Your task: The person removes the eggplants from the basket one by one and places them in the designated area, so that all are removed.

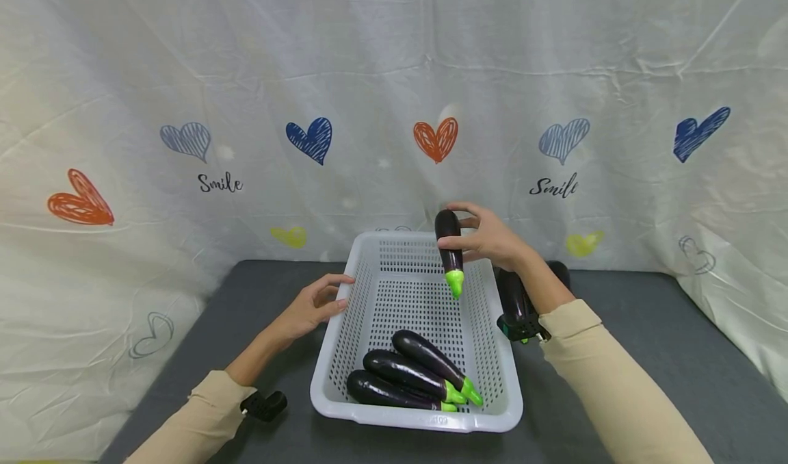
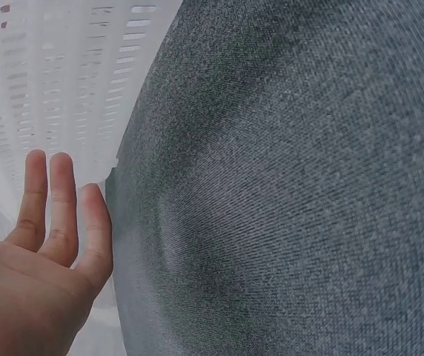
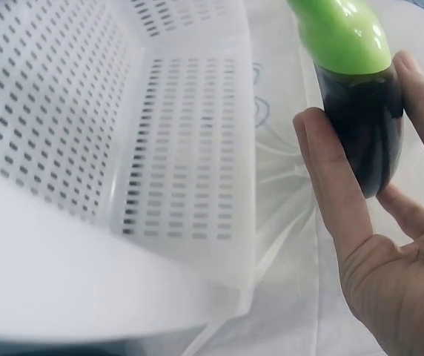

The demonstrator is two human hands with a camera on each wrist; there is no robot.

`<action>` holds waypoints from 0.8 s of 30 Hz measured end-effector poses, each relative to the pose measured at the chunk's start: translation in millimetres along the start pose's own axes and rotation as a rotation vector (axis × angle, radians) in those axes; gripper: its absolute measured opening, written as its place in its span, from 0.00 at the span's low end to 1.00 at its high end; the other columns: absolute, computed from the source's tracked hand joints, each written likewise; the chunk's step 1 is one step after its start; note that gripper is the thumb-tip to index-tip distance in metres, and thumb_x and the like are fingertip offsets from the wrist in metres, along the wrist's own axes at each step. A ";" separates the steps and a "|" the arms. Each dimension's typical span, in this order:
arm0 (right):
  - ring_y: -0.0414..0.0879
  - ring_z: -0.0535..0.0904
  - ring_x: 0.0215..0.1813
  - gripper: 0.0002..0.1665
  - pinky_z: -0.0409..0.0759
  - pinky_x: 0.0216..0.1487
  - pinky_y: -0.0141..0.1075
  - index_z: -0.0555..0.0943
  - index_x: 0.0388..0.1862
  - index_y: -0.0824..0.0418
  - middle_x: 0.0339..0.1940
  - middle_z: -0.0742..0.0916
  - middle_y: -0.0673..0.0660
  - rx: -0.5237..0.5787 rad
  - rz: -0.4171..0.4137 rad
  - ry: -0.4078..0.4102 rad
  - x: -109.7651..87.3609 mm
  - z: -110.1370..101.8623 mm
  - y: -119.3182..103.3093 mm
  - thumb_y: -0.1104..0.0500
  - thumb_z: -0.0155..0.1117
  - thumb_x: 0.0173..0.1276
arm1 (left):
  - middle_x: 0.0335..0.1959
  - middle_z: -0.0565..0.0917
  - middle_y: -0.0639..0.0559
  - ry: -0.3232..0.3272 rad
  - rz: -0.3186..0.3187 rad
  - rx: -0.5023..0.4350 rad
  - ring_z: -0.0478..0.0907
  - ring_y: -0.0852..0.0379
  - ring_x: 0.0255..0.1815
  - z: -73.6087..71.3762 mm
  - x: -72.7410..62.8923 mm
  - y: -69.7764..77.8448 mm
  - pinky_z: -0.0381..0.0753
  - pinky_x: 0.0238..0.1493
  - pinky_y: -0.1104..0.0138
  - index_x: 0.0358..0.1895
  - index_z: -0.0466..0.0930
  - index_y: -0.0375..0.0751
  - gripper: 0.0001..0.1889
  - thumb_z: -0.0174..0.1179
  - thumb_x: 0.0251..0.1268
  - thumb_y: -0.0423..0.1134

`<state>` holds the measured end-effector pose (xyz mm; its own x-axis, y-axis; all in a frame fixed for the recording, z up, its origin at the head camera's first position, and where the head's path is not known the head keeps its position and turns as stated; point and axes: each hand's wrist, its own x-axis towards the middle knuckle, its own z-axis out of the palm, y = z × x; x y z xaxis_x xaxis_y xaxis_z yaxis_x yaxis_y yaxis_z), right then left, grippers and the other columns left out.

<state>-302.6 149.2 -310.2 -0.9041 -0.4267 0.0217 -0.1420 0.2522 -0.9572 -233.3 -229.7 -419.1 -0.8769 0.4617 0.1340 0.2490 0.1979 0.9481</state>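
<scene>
beige sleeves (image 1: 622, 375) are closest. right hand (image 1: 489, 238) pinches an eggplant (image 1: 452, 262) round the sides, stem end free, at the basket (image 1: 394, 416) far right corner. left hand (image 1: 314, 306) is spread against the rim left of that grip, probably to steady it. three eggplants (image 1: 403, 367) sit nearer inside; others (image 1: 514, 294) right of it.

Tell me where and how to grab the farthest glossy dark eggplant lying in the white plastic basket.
Probably grip that eggplant around its thick middle, from above: it lies with its upper surface exposed, another glossy dark eggplant along its near side.
</scene>
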 end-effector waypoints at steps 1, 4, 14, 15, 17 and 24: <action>0.65 0.79 0.59 0.50 0.82 0.50 0.54 0.60 0.80 0.56 0.74 0.65 0.71 -0.006 0.001 0.003 -1.2 -1.7 0.1 0.60 0.77 0.64 | 0.62 0.74 0.33 -0.001 -0.001 -0.002 0.78 0.40 0.56 0.1 -0.1 0.1 0.81 0.49 0.50 0.73 0.67 0.42 0.24 0.57 0.79 0.37; 0.66 0.77 0.61 0.51 0.82 0.50 0.53 0.60 0.81 0.56 0.74 0.64 0.71 -0.022 0.000 0.002 -5.8 -7.5 -0.2 0.60 0.77 0.64 | 0.63 0.74 0.33 -0.005 -0.002 -0.002 0.78 0.40 0.56 0.0 0.1 -0.3 0.81 0.50 0.50 0.73 0.67 0.42 0.24 0.56 0.79 0.37; 0.66 0.77 0.62 0.53 0.80 0.54 0.53 0.57 0.82 0.55 0.76 0.63 0.70 -0.042 -0.010 -0.041 -20.3 -25.4 -0.5 0.61 0.77 0.64 | 0.62 0.75 0.33 -0.009 0.009 -0.003 0.78 0.40 0.56 -2.1 -1.2 1.3 0.81 0.48 0.51 0.73 0.67 0.42 0.24 0.57 0.78 0.37; 0.66 0.76 0.63 0.54 0.80 0.55 0.54 0.57 0.82 0.55 0.76 0.62 0.70 -0.047 -0.011 -0.045 -21.4 -26.7 -0.2 0.61 0.77 0.64 | 0.62 0.75 0.33 -0.011 0.011 -0.005 0.78 0.40 0.56 -2.6 -1.4 1.5 0.81 0.48 0.51 0.73 0.67 0.42 0.24 0.57 0.78 0.37; 0.66 0.75 0.64 0.55 0.79 0.56 0.54 0.56 0.83 0.54 0.76 0.62 0.69 -0.055 -0.008 -0.051 -23.1 -29.0 0.7 0.60 0.78 0.64 | 0.62 0.75 0.33 -0.015 0.011 -0.012 0.78 0.40 0.56 -3.3 -1.8 1.5 0.81 0.48 0.50 0.73 0.67 0.42 0.25 0.57 0.78 0.37; 0.67 0.71 0.68 0.56 0.76 0.58 0.59 0.54 0.84 0.52 0.78 0.60 0.68 -0.071 -0.019 -0.064 -33.1 -37.0 4.4 0.61 0.78 0.64 | 0.61 0.76 0.34 -0.018 0.011 -0.033 0.79 0.40 0.54 -3.9 -0.6 -0.2 0.81 0.49 0.48 0.73 0.68 0.42 0.24 0.58 0.77 0.36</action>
<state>-288.2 196.5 -304.5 -0.8740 -0.4856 0.0187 -0.1887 0.3037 -0.9339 -234.5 -233.4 -418.2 -0.8665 0.4794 0.1395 0.2448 0.1644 0.9555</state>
